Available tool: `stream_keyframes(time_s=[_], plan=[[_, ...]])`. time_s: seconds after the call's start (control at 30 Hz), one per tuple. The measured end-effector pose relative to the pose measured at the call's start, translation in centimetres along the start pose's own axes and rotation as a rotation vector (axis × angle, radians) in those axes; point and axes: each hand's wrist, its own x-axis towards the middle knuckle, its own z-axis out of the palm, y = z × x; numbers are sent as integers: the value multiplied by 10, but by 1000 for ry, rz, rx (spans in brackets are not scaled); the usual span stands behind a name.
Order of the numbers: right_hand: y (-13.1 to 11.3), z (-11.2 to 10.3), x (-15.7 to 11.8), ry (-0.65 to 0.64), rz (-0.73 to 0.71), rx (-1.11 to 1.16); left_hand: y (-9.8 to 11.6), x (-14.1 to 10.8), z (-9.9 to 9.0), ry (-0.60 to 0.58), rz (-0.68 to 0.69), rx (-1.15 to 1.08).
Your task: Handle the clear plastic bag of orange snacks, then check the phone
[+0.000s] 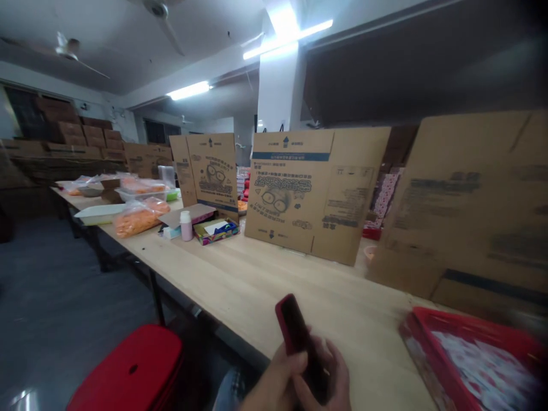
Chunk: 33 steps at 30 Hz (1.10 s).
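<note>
While gripped upright between the curled left hand (274,382) and curled right hand (329,371), a red-cased smartphone (294,322) just above the pale wooden worktable (265,279); to the right, a red plastic tray (454,322); farther along, upright flattened cardboard cartons (314,194).

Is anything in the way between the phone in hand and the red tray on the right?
Nothing visible stands in the way: only the pale wooden tabletop lies between the red-cased phone, held by the fingers of the hand, and the red plastic tray.
</note>
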Motion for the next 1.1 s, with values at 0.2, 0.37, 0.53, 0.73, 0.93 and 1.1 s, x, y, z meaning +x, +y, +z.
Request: stream_keyframes(time_s=[0.2,0.37,0.53,0.73,0.93,1.1], plan=[[8,-8,-9,-73,-79,-181,-7,1,-23,9,-108,-85],[7,-19,-15,-190,-160,-193,-8,1,-34,-46,-170,-111],[-2,-35,-18,-210,-275,-246,3,0,-39,-100,-237,-219],[-14,-54,-13,-183,-641,-386,15,-2,-32,-99,-251,-307],[-29,-59,-7,-430,-914,-504,6,-2,-43,3,-248,-279],[-27,-62,-7,-525,-1017,-592,6,-2,-44,22,-257,-281]])
